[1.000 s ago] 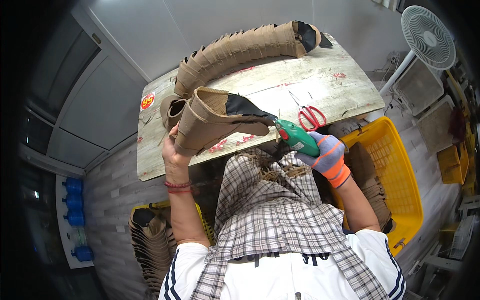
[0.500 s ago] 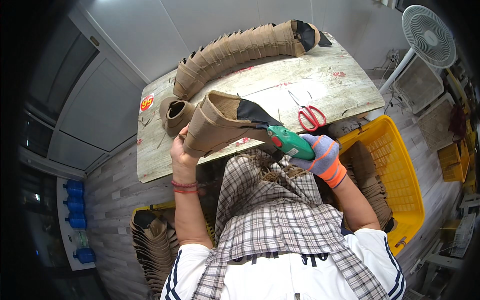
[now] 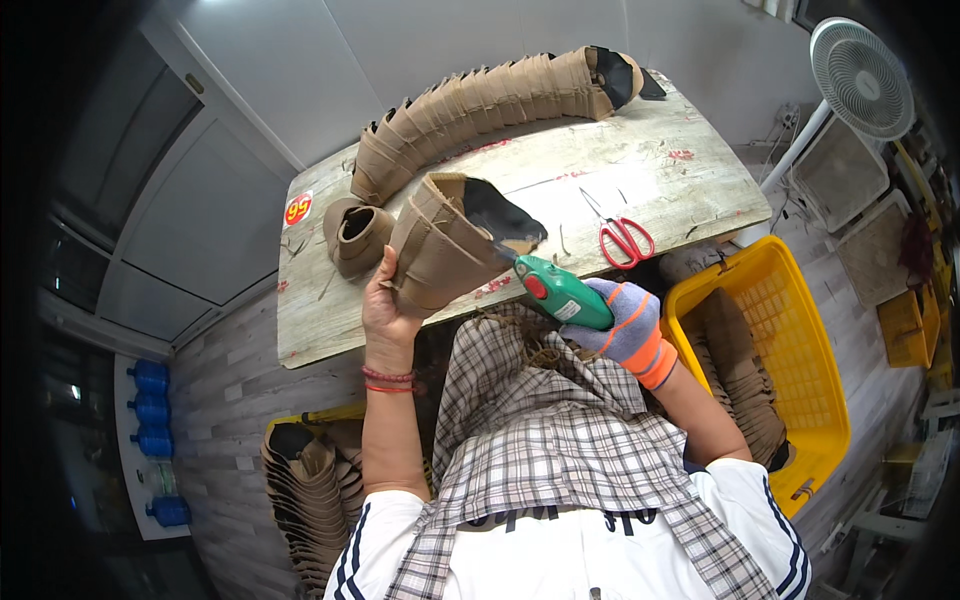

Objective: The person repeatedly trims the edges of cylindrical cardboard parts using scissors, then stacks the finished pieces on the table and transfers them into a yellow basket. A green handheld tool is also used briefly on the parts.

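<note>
My bare left hand (image 3: 390, 308) grips a tan shoe upper (image 3: 437, 245) by its side, the thumb pressed along the edge. The upper is raised over the table's near edge, its black lining facing right. Gloved in grey and orange, my right hand (image 3: 622, 322) wraps round a green cordless electric cutter (image 3: 562, 292) with a red button. The cutter's tip meets the upper's lower right edge; the blade itself is hard to make out. Another tan upper (image 3: 358, 236) sits on the table just left of the held one. Brown trimmings (image 3: 545, 350) lie on my checked apron (image 3: 570, 440).
A long row of nested uppers (image 3: 490, 105) curves along the back of the wooden table (image 3: 700, 190). Red-handled scissors (image 3: 627, 242) lie right of centre. A yellow crate (image 3: 815, 370) with uppers stands at right, stacked uppers (image 3: 305, 490) at lower left, a white fan (image 3: 862, 80) far right.
The held upper has turned and tipped, showing more black lining. The cutter has moved slightly left along its edge. My left hand has shifted a little to the right.
</note>
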Demonstrator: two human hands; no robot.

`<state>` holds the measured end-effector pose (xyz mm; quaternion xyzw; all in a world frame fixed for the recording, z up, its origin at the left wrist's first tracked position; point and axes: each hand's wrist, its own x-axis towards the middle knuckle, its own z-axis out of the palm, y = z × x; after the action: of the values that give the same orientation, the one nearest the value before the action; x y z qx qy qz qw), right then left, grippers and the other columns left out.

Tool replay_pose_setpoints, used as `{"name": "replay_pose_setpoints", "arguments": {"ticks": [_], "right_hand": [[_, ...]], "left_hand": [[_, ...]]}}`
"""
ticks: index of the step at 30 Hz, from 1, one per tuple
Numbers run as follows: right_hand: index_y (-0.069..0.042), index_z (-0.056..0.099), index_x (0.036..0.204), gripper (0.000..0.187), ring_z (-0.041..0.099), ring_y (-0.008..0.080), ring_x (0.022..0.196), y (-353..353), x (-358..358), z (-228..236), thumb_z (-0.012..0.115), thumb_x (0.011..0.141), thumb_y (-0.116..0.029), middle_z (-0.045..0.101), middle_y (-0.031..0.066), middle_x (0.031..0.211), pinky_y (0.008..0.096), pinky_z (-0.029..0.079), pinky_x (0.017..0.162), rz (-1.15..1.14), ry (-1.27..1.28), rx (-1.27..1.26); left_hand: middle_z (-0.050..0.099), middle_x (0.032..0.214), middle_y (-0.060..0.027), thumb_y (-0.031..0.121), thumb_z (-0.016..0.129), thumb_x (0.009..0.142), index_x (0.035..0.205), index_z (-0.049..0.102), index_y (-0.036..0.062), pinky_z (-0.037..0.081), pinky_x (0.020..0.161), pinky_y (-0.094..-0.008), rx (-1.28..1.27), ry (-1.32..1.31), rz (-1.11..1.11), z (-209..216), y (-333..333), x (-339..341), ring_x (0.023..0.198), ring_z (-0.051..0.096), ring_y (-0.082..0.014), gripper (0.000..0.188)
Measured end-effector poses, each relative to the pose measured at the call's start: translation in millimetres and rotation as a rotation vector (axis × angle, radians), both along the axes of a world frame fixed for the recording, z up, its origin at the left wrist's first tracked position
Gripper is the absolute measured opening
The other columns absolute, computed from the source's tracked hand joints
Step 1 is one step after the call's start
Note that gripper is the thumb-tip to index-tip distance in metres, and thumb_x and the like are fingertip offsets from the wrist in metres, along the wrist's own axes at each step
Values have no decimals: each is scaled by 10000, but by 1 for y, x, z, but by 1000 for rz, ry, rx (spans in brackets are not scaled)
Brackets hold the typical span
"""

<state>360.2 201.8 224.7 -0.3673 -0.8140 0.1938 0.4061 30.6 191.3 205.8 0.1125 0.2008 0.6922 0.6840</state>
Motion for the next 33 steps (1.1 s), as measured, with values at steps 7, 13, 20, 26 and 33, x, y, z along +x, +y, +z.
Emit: {"name": "replay_pose_setpoints", "arguments": {"ticks": [7, 13, 20, 26, 33], "right_hand": [[-7, 657, 1071, 516, 651, 124, 658, -2, -5, -19, 834, 727, -349, 696, 76, 756, 260, 525, 600, -63, 88, -237], [-9, 658, 1065, 506, 661, 108, 651, -1, -11, -8, 817, 751, -373, 701, 82, 751, 263, 528, 597, -20, 212, -420], [-18, 667, 1048, 522, 682, 143, 655, 7, -16, -5, 808, 749, -422, 704, 111, 751, 283, 532, 599, -98, 215, -362], [-10, 667, 981, 501, 649, 126, 596, 12, -15, -2, 797, 759, -439, 676, 80, 687, 277, 507, 552, -173, 246, -532], [3, 653, 913, 398, 601, 54, 558, 18, -9, 11, 761, 827, -370, 656, 23, 665, 215, 473, 514, -101, 419, -699]], "left_hand": [[517, 1359, -174, 165, 548, 967, 1375, 438, 9, 461, 1015, -548, 210, 324, 133, 8, -12, 23, 1242, 514, -364, 451], [579, 1287, -144, 77, 563, 948, 1342, 475, 9, 531, 950, -496, 237, 498, 138, 7, -13, 34, 1189, 564, -321, 409], [663, 1161, -72, 28, 652, 892, 1208, 622, 19, 511, 910, -326, 310, 785, 240, -5, -12, 56, 1018, 641, -179, 318], [719, 980, -60, 67, 708, 865, 995, 698, -4, 487, 726, -296, 277, 1465, 371, -25, -15, 67, 838, 645, -143, 149], [692, 1008, -152, 29, 650, 856, 1040, 701, 43, 521, 740, -418, 646, 2065, 519, -32, -13, 76, 868, 658, -347, 192]]}}
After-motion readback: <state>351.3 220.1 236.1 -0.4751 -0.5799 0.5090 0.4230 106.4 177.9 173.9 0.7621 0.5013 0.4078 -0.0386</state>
